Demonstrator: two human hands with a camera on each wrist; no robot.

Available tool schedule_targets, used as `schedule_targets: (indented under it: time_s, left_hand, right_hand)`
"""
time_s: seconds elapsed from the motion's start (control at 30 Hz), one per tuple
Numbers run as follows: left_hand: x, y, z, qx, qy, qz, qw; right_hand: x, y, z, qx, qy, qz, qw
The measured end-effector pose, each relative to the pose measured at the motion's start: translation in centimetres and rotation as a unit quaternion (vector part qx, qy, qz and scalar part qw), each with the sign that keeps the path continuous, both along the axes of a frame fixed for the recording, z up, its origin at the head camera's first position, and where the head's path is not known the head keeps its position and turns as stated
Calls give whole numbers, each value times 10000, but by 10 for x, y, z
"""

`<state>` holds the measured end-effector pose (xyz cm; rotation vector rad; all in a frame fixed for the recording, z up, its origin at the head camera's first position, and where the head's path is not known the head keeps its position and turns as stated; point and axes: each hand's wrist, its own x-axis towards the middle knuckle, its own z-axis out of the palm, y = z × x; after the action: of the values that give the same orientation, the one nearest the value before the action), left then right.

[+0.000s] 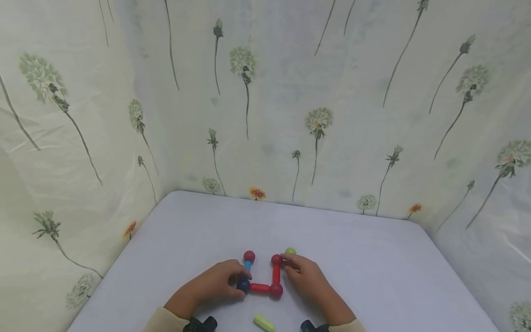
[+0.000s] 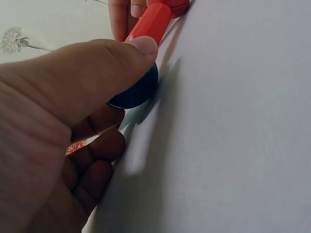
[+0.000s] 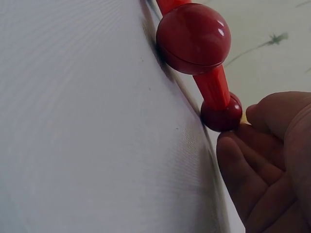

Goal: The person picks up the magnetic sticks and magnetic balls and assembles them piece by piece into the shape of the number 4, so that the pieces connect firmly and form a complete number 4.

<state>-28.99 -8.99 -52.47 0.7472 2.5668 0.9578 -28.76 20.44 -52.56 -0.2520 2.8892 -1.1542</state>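
Gripping the blue ball (image 1: 243, 285) in the left hand (image 1: 221, 278), at near left of an open U (image 1: 260, 288) on the worktop (image 1: 352, 258); touching its far right red ball (image 1: 276, 259) with the right hand (image 1: 308, 277), narrow in spread, impossible to tell if pinching. Joined by red rods (image 1: 276, 275) and a blue rod (image 1: 247, 265), with a lime ball (image 1: 291, 251) beyond and a lime rod (image 1: 264, 323) nearer. Probably light, stiff and slick; best held by the balls.

the table (image 1: 386, 267) leaves room right of the right hand (image 1: 309, 279) — between it and the left hand (image 1: 217, 280), joined rods and balls (image 1: 260, 288) bar the way (a gap faces the far edge).
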Motion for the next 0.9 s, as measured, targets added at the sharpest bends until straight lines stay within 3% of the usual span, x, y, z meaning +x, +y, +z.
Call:
schedule_targets:
  time_s: [0.23, 0.43, 0.57, 0.73, 0.9]
  left_hand:
    - [1, 1, 0, 7, 35, 43, 10000]
    - [1, 0, 0, 38, 75, 54, 9999]
    - [2, 1, -1, 45, 92, 65, 9999]
    - [1, 2, -3, -33, 115, 124, 9999]
    - [1, 1, -2, -69, 127, 128, 9998]
  right_hand:
    - [0, 1, 1, -129, 201, 44, 9997]
    - [9, -6, 16, 8, 660, 64, 9978]
    - [24, -16, 28, 62, 430, 514, 9977]
    - [43, -24, 33, 210, 61, 1273, 9916]
    - [58, -21, 36, 6, -172, 1553, 9877]
